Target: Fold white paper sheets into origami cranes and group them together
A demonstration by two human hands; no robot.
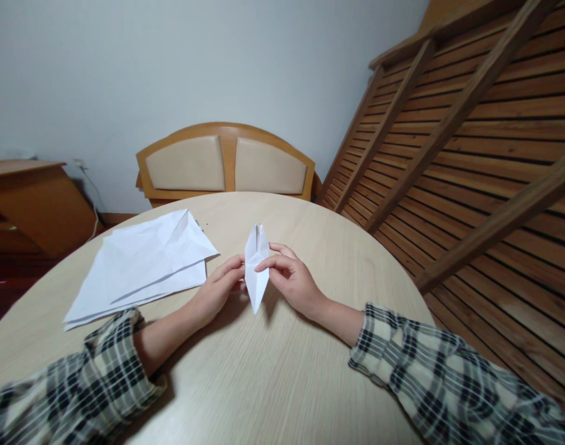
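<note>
A small white folded paper shape (pixel 256 266), long and pointed at both ends, is held upright just above the round table (pixel 273 371). My left hand (pixel 217 290) pinches its left edge with the fingertips. My right hand (pixel 289 275) pinches its right edge with thumb and forefinger. Both forearms in checked sleeves rest on the tabletop.
A loose stack of white paper sheets (pixel 143 266) lies on the table to the left of my hands. A wooden chair with padded back (pixel 224 162) stands behind the table. A slatted wooden frame (pixel 472 154) leans at the right, and a wooden cabinet (pixel 27 198) stands at far left.
</note>
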